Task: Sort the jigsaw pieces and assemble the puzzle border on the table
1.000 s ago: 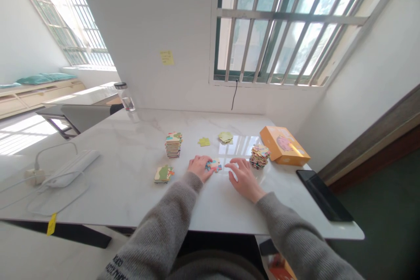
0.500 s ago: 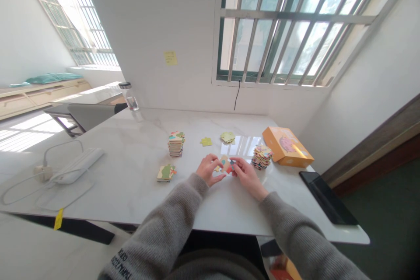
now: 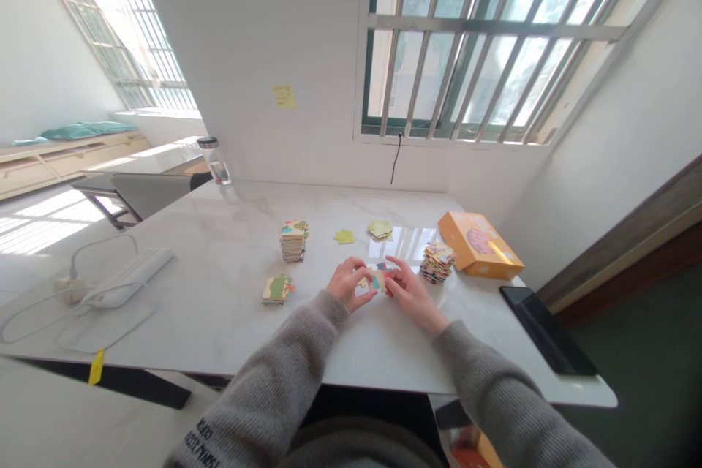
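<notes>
Small colourful puzzle pieces (image 3: pixel 379 278) are between my two hands, above the white table. My left hand (image 3: pixel 349 285) curls its fingers round the left side of these pieces, the thumb below. My right hand (image 3: pixel 404 287) pinches their right edge; its index finger reaches over the top. A tall stack of puzzle pieces (image 3: pixel 294 242) stands to the left, and a shorter stack (image 3: pixel 278 289) lies nearer me. Right of my right hand is another tall, uneven stack (image 3: pixel 437 263). Beyond my hands lie a green piece (image 3: pixel 344 237) and a small green pile (image 3: pixel 380 229).
An orange box (image 3: pixel 481 244) sits at the table's right side, with a black tablet-like slab (image 3: pixel 547 330) nearer me. A white power strip (image 3: pixel 131 278) with cables lies at the left. A bottle (image 3: pixel 217 162) stands at the far left edge.
The piece in my right hand has turned and shows different colours. My right fingers have shifted slightly on it; my left hand has barely moved.
</notes>
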A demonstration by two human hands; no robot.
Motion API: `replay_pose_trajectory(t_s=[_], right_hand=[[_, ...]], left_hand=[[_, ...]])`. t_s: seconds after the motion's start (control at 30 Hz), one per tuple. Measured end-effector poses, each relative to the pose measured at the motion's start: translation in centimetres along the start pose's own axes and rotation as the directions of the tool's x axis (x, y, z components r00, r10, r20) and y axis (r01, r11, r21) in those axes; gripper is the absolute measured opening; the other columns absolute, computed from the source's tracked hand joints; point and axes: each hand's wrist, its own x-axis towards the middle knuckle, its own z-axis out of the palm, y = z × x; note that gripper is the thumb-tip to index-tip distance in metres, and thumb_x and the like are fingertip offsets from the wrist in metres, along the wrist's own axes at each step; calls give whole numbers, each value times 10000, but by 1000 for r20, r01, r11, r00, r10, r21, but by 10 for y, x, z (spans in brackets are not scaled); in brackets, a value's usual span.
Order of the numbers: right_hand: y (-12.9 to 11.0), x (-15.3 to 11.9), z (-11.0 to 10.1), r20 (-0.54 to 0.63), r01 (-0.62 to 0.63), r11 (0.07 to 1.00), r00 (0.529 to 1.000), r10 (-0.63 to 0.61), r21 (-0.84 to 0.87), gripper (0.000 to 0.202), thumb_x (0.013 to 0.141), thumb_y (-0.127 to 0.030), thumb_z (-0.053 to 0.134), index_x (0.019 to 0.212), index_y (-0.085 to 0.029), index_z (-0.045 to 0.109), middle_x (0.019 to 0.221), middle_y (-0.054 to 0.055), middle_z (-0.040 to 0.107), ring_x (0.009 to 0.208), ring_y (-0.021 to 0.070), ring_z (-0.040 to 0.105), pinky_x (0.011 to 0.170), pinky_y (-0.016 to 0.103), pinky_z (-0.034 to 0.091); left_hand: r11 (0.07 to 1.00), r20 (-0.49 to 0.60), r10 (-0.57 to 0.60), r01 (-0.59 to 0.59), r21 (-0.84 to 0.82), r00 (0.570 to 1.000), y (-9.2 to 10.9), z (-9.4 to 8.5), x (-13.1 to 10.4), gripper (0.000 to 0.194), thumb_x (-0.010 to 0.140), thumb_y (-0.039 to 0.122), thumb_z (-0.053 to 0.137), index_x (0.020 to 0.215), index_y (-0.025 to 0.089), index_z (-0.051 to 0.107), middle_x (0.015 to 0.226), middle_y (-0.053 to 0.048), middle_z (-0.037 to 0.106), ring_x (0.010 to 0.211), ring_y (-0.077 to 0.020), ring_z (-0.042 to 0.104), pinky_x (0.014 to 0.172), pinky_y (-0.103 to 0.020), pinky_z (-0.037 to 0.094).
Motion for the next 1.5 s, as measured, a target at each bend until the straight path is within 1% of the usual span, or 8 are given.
replay_pose_trajectory(t_s=[0.13,0.37,0.7,0.9,1.03,1.2,1.33,1.5], right_hand=[[-1,2,-5,-85,12,998,996,-17,-54,526,930,-428,520,1392,-192,436,739,-39,511,636,136,496,634,285,450],[-1,0,-9,49,68,985,997,-61,-156,529,973,-443,450,1437,-192,420,749,-30,447,657,145,448,627,279,422],[-4,-2,-8,40,48,991,998,-44,-127,553,972,-441,433,1467,-200,373,798,-17,484,681,147,471,644,277,440],[2,-2,-12,-19,50,994,998,-53,-102,532,995,-438,391,1464,-195,332,816,-2,521,682,156,498,656,303,462],[2,-5,-11,48,65,981,997,-57,-183,511,1018,-437,350,1472,-203,327,833,5,540,698,156,508,691,310,471],[0,-8,-10,93,75,955,994,-50,-287,502,1026,-436,339,1471,-204,349,802,3,555,688,159,510,694,314,476],[2,-7,-11,75,84,949,995,-65,-305,488,1026,-440,334,1443,-194,393,764,-4,544,668,161,500,682,310,463],[4,-7,-11,59,93,945,995,-78,-315,477,1025,-438,337,1426,-193,418,736,-7,535,647,159,492,664,307,451]], left_hand=[[999,100,40,-39,-11,994,4,2,-1,212,754,288,757,930,233,652,1003,-63,618,964,-231,603,866,-382,498],[997,137,69,-65,-30,988,11,-5,-1,301,695,171,706,977,250,635,1272,-70,612,1080,-256,559,982,-439,471],[997,145,63,-56,-55,987,18,-8,-2,306,629,167,715,906,240,608,1176,-57,672,1074,-271,542,974,-435,457],[995,5,-60,61,-77,998,24,-53,12,293,652,139,665,916,240,585,1159,-61,691,1076,-266,569,979,-437,456],[994,-54,-81,85,74,995,-6,-114,29,232,695,177,636,914,230,584,1170,-53,693,1092,-259,564,1050,-451,410],[933,-62,-286,293,209,956,-77,-169,42,205,691,230,624,892,221,586,1171,-54,695,1087,-270,548,1030,-479,426],[905,7,-410,406,127,912,-122,-180,42,260,684,298,617,927,214,582,1201,-63,679,1128,-269,553,908,-434,498],[909,41,-404,396,128,914,-139,-173,41,262,689,317,597,928,212,580,1221,-66,673,1140,-262,549,902,-420,497]])
